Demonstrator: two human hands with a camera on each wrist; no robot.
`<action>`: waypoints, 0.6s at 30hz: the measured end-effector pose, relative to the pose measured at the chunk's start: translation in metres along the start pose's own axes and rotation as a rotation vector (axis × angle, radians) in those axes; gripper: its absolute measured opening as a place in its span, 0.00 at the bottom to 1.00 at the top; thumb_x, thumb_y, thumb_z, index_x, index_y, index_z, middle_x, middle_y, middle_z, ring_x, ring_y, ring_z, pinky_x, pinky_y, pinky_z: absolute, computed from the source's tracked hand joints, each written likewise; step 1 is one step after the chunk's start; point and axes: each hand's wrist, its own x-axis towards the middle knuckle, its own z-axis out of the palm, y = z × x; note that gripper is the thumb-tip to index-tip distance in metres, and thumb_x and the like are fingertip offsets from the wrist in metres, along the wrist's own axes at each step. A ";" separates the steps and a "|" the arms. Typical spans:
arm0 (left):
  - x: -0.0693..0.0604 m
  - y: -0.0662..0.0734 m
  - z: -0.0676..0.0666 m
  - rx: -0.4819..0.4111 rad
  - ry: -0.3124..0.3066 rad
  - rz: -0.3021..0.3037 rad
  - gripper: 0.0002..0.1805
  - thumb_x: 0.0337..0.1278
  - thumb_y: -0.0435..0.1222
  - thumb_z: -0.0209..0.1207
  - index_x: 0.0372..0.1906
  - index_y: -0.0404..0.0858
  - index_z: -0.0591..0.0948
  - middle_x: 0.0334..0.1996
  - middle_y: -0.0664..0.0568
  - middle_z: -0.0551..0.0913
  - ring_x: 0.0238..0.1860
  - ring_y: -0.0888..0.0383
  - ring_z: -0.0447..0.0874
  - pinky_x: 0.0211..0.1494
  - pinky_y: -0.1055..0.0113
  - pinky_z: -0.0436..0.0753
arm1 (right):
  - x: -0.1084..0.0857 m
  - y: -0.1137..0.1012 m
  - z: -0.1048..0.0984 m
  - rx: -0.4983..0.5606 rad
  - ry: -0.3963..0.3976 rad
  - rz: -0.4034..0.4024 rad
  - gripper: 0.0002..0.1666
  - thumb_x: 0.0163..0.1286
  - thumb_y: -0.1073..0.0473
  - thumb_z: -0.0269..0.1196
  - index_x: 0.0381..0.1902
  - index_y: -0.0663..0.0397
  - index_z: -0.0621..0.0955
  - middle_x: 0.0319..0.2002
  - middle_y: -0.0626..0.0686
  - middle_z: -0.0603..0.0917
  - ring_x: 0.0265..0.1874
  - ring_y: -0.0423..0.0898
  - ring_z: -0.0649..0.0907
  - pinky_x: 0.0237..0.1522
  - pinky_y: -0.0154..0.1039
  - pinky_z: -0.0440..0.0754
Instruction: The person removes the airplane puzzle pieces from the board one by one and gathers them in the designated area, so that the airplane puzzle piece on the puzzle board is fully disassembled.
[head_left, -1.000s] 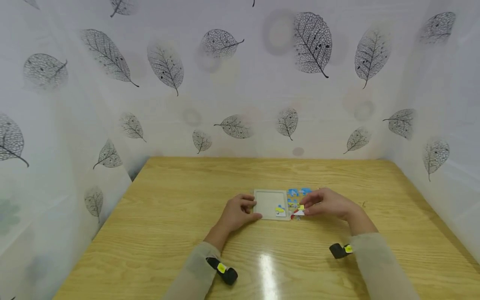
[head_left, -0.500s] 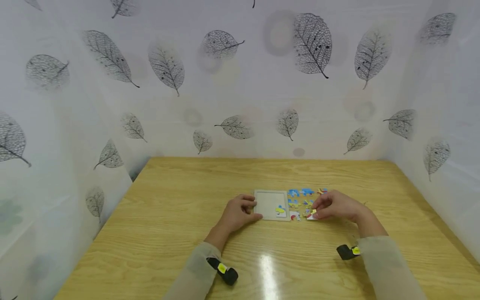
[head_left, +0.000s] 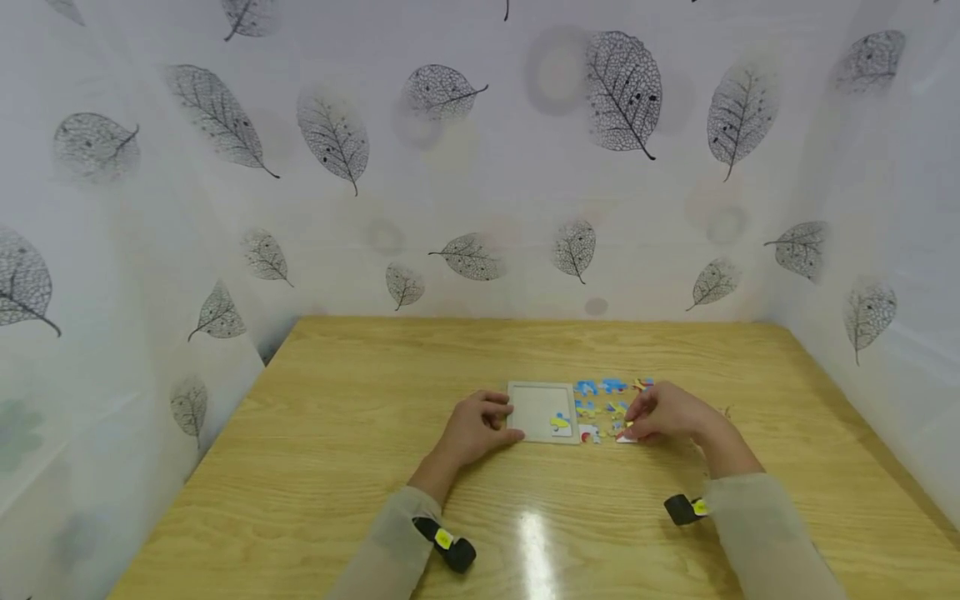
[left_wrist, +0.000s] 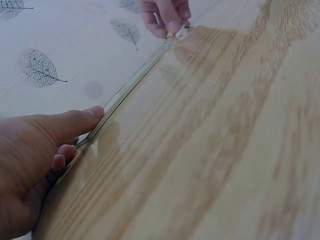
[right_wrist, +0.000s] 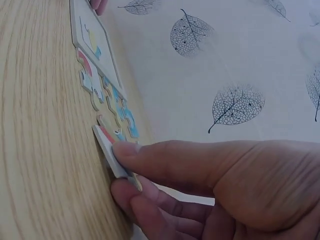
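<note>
My left hand (head_left: 468, 427) holds the left edge of a pale puzzle tray (head_left: 540, 441), thumb at the near corner and fingers along the side. Inside the tray's lower right corner lies one yellow, blue and white puzzle piece (head_left: 559, 422). To the tray's right, my right hand (head_left: 671, 412) pinches another puzzle piece (right_wrist: 111, 150), white with some red, between thumb and fingers. That piece is tilted, low over the table, and partly covered by the thumb.
Several loose blue, yellow and red puzzle pieces (head_left: 587, 408) lie in rough rows between tray and right hand. They rest on a wooden table (head_left: 360, 375). A leaf-patterned curtain (head_left: 480, 167) closes off the back and sides.
My right hand has moved right, away from the tray, and brought its puzzle piece down towards the table. Loose pieces it covered now show. My left hand stays at the tray.
</note>
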 end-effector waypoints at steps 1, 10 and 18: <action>0.000 0.000 0.000 0.000 0.000 0.001 0.25 0.47 0.44 0.76 0.51 0.38 0.87 0.55 0.52 0.81 0.37 0.63 0.75 0.39 0.73 0.77 | -0.001 -0.002 0.001 -0.018 0.009 0.005 0.12 0.57 0.67 0.72 0.37 0.69 0.82 0.28 0.52 0.86 0.26 0.43 0.84 0.32 0.39 0.85; 0.000 -0.002 0.001 -0.019 -0.003 0.007 0.25 0.48 0.44 0.76 0.51 0.38 0.87 0.56 0.52 0.81 0.37 0.63 0.76 0.39 0.73 0.77 | -0.007 -0.009 -0.001 -0.079 0.022 0.023 0.14 0.56 0.68 0.72 0.37 0.70 0.81 0.31 0.56 0.85 0.26 0.44 0.83 0.33 0.41 0.84; 0.001 -0.002 0.001 -0.026 -0.003 0.004 0.24 0.47 0.44 0.76 0.50 0.38 0.87 0.56 0.52 0.81 0.37 0.63 0.76 0.39 0.73 0.78 | -0.002 -0.003 -0.001 0.066 -0.028 -0.009 0.15 0.63 0.65 0.69 0.42 0.72 0.80 0.35 0.57 0.88 0.32 0.44 0.87 0.36 0.38 0.86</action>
